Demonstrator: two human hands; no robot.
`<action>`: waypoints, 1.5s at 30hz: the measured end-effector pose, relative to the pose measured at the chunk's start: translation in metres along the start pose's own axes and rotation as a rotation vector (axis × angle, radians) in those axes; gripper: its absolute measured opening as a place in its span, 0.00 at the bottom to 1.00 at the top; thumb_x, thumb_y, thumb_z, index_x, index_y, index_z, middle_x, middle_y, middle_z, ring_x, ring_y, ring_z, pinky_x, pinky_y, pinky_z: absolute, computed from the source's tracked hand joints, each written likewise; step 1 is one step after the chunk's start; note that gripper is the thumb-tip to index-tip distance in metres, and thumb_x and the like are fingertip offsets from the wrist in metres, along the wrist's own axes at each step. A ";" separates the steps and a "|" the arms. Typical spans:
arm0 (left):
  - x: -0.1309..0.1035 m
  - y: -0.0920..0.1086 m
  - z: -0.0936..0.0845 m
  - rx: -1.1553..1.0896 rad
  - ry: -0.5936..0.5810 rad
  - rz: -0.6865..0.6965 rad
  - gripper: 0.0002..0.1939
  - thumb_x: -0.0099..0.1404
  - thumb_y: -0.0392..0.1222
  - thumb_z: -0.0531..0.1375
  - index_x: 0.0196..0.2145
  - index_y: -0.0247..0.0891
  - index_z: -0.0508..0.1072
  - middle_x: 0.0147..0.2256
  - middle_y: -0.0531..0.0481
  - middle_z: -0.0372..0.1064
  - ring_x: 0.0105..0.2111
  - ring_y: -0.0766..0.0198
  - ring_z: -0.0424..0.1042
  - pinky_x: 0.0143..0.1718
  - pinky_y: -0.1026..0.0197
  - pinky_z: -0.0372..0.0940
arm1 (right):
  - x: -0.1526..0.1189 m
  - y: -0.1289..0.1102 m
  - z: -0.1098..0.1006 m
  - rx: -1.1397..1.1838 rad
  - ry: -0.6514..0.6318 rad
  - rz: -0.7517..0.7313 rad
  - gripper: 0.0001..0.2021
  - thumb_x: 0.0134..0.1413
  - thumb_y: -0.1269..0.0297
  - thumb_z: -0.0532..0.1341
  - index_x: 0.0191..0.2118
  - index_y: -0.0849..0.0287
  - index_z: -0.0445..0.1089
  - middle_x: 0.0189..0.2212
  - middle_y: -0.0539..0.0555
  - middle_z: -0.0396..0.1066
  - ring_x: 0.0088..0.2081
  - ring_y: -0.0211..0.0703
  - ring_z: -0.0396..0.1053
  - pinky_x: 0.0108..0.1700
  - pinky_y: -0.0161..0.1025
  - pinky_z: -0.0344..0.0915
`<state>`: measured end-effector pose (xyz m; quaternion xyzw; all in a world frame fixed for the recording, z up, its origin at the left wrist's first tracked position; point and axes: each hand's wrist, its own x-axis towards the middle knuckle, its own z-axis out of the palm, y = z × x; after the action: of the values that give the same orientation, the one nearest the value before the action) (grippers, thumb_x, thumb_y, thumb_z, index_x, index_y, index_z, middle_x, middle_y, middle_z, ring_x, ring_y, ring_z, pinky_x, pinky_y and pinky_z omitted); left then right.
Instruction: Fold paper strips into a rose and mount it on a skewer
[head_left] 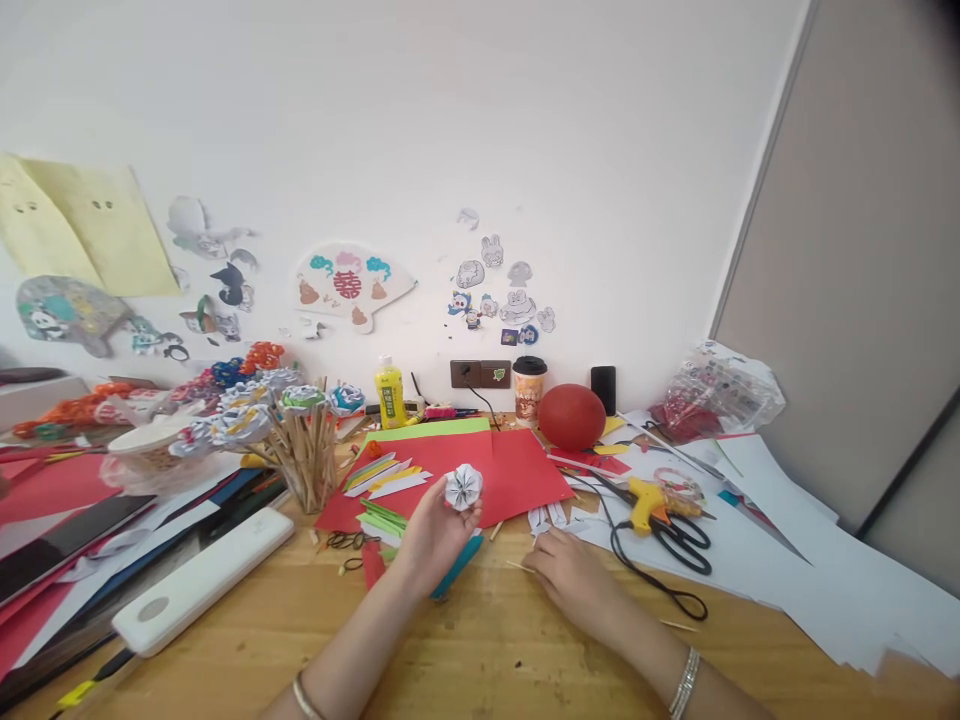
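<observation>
My left hand is raised over the table, its fingers closed around a round white folded-paper flower with pleated petals. My right hand rests palm down on the wood, fingers loosely stretched forward. By its thumb a thin wooden stick pokes out; part of the stick is hidden under the hand. Just beyond those fingertips are small folded white paper pieces. Behind my left hand, folded paper strips lie on a red paper sheet.
A yellow glue gun and black-handled scissors lie at right on white sheets, near a red balloon. At left are paper flowers on sticks and a long white device. A bottle and a cup stand behind.
</observation>
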<state>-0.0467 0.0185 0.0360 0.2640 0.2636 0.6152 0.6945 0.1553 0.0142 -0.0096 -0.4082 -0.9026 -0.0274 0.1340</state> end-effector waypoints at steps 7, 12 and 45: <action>-0.005 0.001 0.004 -0.010 -0.036 0.009 0.09 0.60 0.43 0.54 0.34 0.36 0.70 0.34 0.46 0.70 0.32 0.64 0.71 0.38 0.61 0.69 | 0.001 0.004 0.008 -0.023 0.009 -0.023 0.10 0.59 0.74 0.54 0.37 0.56 0.73 0.32 0.53 0.70 0.37 0.43 0.64 0.37 0.36 0.57; -0.005 0.002 0.004 0.045 -0.044 0.043 0.10 0.59 0.44 0.55 0.34 0.35 0.71 0.34 0.44 0.71 0.33 0.61 0.72 0.40 0.57 0.68 | 0.001 0.006 0.013 -0.029 0.028 -0.026 0.10 0.59 0.73 0.55 0.37 0.56 0.72 0.31 0.52 0.70 0.37 0.43 0.64 0.36 0.36 0.57; 0.025 0.032 -0.084 1.840 0.265 0.664 0.22 0.51 0.45 0.66 0.44 0.40 0.72 0.43 0.43 0.72 0.46 0.49 0.68 0.48 0.48 0.60 | 0.043 -0.077 0.010 0.148 0.400 -0.416 0.11 0.51 0.77 0.53 0.36 0.57 0.68 0.28 0.53 0.67 0.31 0.44 0.60 0.35 0.39 0.57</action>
<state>-0.1250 0.0504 -0.0040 0.6907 0.6274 0.3587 -0.0248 0.0685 -0.0040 -0.0033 -0.1902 -0.9221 -0.0683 0.3299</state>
